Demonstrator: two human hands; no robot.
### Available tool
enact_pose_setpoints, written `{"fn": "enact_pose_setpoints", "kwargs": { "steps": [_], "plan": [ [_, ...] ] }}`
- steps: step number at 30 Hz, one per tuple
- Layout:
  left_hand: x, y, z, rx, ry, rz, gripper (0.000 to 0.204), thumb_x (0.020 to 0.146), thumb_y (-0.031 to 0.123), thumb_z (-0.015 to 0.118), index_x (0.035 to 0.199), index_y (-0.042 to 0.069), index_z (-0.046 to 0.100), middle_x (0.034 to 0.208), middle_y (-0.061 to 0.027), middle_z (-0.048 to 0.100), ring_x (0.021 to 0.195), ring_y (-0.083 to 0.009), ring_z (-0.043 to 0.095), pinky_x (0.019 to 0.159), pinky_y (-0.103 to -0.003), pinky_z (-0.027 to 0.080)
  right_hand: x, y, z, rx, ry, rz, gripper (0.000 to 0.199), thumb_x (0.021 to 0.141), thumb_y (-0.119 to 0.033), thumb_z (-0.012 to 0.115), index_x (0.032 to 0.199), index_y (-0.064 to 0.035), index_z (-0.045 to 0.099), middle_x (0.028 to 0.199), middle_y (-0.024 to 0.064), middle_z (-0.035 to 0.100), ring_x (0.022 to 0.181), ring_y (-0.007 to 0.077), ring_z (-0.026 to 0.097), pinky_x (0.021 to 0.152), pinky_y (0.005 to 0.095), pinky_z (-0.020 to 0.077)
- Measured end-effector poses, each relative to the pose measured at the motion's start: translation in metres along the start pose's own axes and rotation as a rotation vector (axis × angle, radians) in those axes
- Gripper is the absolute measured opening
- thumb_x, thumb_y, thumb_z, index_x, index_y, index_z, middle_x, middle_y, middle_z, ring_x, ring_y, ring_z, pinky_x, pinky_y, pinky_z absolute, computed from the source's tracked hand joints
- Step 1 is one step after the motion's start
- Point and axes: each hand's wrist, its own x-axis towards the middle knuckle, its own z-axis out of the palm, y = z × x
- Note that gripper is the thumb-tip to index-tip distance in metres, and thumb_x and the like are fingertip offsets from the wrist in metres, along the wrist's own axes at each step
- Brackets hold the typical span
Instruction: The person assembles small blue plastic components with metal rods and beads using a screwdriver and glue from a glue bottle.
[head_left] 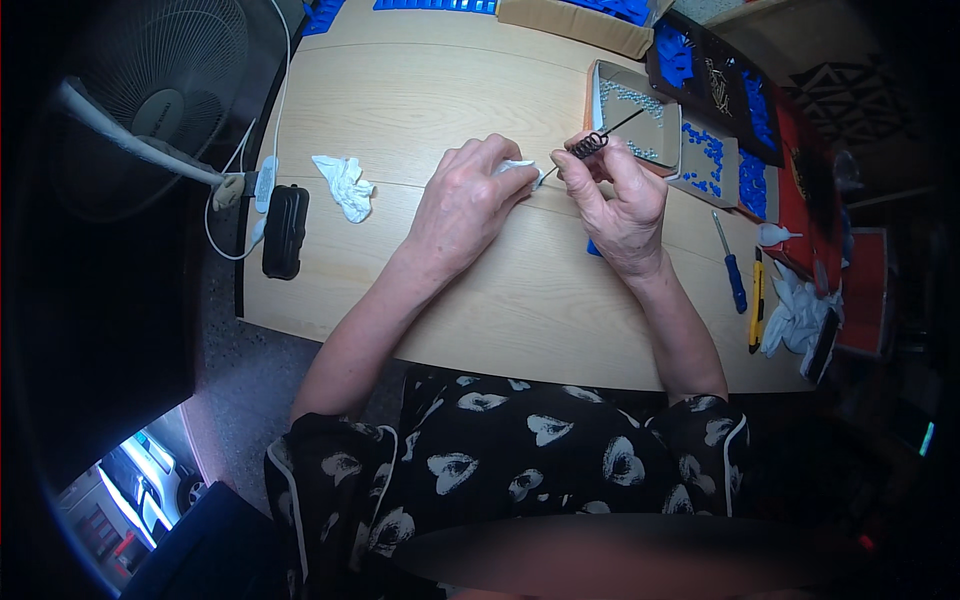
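Spring [590,145], dark, tightly coiled, looking metallic, is sitting above the smooth wood-grain counter [480,80], a thin straight leg projecting from each end. Right hand [628,205] is gripping it between thumb and fingers. Left hand [475,190], back facing up and fingers curling, is pinching soft white tissue [513,167]; the spring's lower leg is ending at or in its folds, contact unclear. Both forearms are slanting inward. Crumpled paper [347,188], wrinkled and white, is lying left of the left hand.

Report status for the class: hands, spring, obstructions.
Left hand pinching white tissue. Right hand holding dark coiled spring. Blue piece partly hidden by right hand.
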Motion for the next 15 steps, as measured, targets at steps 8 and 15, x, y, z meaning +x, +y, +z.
{"fn": "enact_pose_setpoints", "kwargs": {
  "steps": [8, 15],
  "plan": [
    [-0.004, 0.003, -0.011, -0.018, 0.011, -0.039, 0.020, 0.081, 0.011, 0.076, 0.100, 0.008, 0.074, 0.100, -0.0080, 0.065, 0.092, -0.0249, 0.064, 0.081, -0.039, 0.051, 0.000, -0.001, 0.000, 0.006, -0.011, 0.019, 0.014, 0.089, -0.002, 0.072, 0.097, 0.0058, 0.064, 0.081, 0.0080, 0.069, 0.069, 0.0102, 0.067, 0.061, 0.0240, 0.0555],
    [-0.003, 0.003, -0.001, -0.008, 0.005, 0.013, 0.015, 0.083, 0.015, 0.072, 0.097, 0.008, 0.073, 0.099, -0.0070, 0.063, 0.093, -0.0246, 0.062, 0.081, -0.039, 0.048, 0.000, 0.000, 0.001, 0.009, -0.009, 0.008, 0.014, 0.089, -0.002, 0.072, 0.096, 0.0063, 0.064, 0.081, 0.0085, 0.069, 0.069, 0.0105, 0.067, 0.061, 0.0241, 0.0554]
  ]
}}
